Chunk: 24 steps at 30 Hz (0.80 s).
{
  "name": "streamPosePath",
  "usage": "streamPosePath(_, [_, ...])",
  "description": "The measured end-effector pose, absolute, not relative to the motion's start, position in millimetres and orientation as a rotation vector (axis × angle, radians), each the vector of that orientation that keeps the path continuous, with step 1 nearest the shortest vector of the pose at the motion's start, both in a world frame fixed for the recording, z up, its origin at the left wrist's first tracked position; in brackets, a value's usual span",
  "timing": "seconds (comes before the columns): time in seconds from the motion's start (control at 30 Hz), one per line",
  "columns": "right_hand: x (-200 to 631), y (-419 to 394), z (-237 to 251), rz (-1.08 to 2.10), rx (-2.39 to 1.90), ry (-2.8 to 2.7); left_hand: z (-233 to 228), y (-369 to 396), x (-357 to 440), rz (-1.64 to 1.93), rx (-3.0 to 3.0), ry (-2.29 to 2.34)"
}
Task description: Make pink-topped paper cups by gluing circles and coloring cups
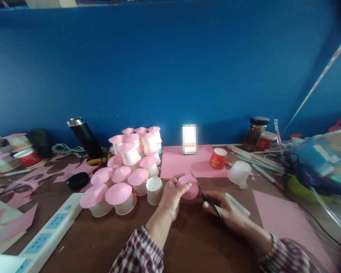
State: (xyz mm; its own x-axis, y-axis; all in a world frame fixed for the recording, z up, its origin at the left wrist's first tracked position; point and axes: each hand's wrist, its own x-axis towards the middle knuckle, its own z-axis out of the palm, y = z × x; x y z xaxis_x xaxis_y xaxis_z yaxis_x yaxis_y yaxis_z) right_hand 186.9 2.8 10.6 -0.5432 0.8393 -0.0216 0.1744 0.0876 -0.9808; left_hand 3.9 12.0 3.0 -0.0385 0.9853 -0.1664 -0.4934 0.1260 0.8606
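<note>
Near the desk's front edge, centre:
Left grip (172, 195): clenched on pink paper disc (189, 187).
Right grip (226, 210): grasping scissors (206, 197), blades angled up-left, tips at the disc's right rim.
Nearer hand: left.
Beyond: white cup (154, 189) touching left knuckles.

Pink disc (188, 187) in left hand (170, 197): matt paper; scissors (206, 198) in right hand (226, 210): dark metal blades. Cups (122, 199): white, smooth, slight sheen, capped with matt pink paper. Table (193, 239): brown wood-look, semi-gloss; flask (83, 137): glossy black, metal rim; sleeves: checked cloth.
</note>
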Motion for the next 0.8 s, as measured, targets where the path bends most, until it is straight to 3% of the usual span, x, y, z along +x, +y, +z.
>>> streamPosePath(0.8, [187.2, 4.1, 11.5, 1.405, -1.097, -1.852, 2.8, 11.1, 3.6, 1.370, 0.686, 0.963])
